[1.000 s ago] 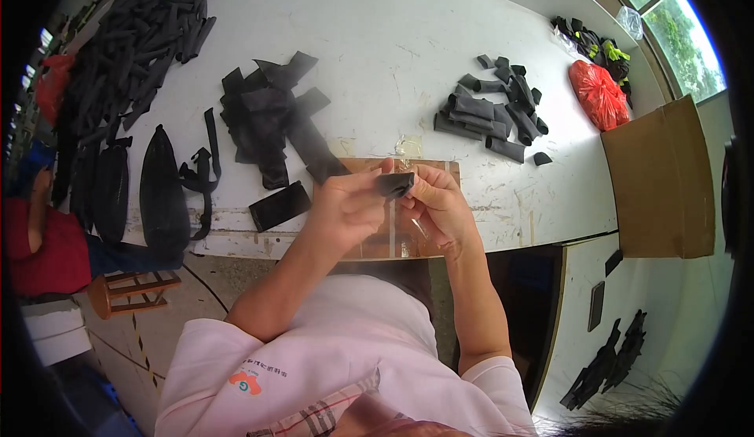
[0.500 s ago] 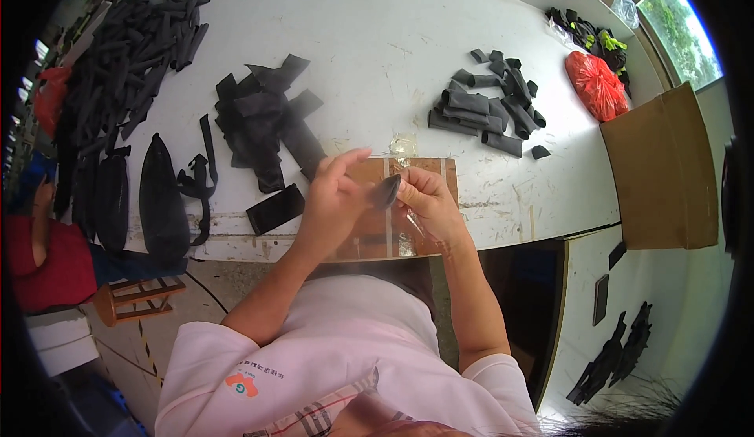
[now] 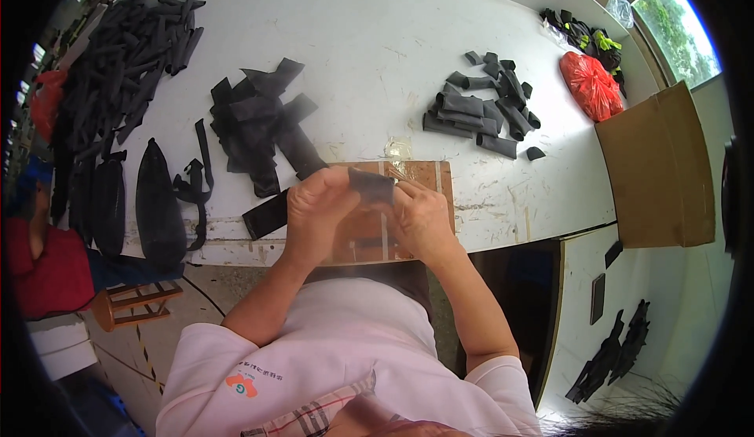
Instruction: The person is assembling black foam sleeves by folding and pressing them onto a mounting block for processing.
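Note:
Between my hands, above the table's near edge, a short piece of black fabric (image 3: 372,186) is stretched flat. My left hand (image 3: 316,205) is closed on its left end; motion smears the fingers a little. At the right end my right hand (image 3: 422,215) pinches the fabric between thumb and fingers. Beneath both hands a brown cardboard sheet (image 3: 441,193) with clear tape on it lies on the table. A loose pile of flat black fabric pieces (image 3: 250,123) is just beyond my left hand. Beside that hand lies a flat black rectangle (image 3: 265,215), partly covered.
Short black fabric tubes (image 3: 463,106) are heaped at the right of the white table (image 3: 353,44). Many black strips (image 3: 126,52) cover the far left. A red plastic bag (image 3: 591,85) and a cardboard box (image 3: 656,174) stand right. A person in red (image 3: 55,268) sits left.
The black fabric has gone from folded in my right hand to spread out flat between both hands. My left hand has closed onto it, and my right hand has moved slightly left.

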The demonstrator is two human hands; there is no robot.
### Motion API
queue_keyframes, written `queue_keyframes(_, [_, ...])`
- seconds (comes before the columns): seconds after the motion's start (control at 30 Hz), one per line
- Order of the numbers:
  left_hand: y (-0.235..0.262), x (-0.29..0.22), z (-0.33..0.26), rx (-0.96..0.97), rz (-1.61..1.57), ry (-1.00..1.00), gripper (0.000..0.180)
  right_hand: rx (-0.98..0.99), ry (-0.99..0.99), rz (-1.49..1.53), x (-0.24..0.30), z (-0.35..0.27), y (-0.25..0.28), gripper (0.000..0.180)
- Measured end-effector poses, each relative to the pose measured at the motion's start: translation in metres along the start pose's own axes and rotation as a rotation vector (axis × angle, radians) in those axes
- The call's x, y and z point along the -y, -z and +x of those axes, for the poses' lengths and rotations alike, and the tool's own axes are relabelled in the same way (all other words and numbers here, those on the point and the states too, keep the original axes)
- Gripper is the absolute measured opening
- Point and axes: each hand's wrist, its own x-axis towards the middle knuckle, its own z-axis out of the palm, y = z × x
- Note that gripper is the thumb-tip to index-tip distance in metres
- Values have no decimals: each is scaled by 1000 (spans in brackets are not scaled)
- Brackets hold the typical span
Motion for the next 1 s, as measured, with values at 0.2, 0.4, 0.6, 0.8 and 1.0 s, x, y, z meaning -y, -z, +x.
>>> queue_keyframes(0.2, [-16, -14, 36, 226, 159, 191, 17, 1, -56, 202, -4, 0, -7, 15])
queue_keyframes(0.4, [-32, -18, 34, 411, 816, 77, 12, -52, -112, 350, -21, -25, -32, 5])
queue_keyframes(0.6, [-24, -22, 19, 103, 84, -27, 14, 60, -106, 267, 4, 1, 12, 9])
queue_keyframes(0.8, [-8, -14, 18, 24, -105, -47, 16, 17, -79, 197, -4, -6, -15, 23])
queue_keyframes(1.0, [22, 15, 9, -284, 794, -21, 27, 197, -213, 649, 5, 24, 32, 33])
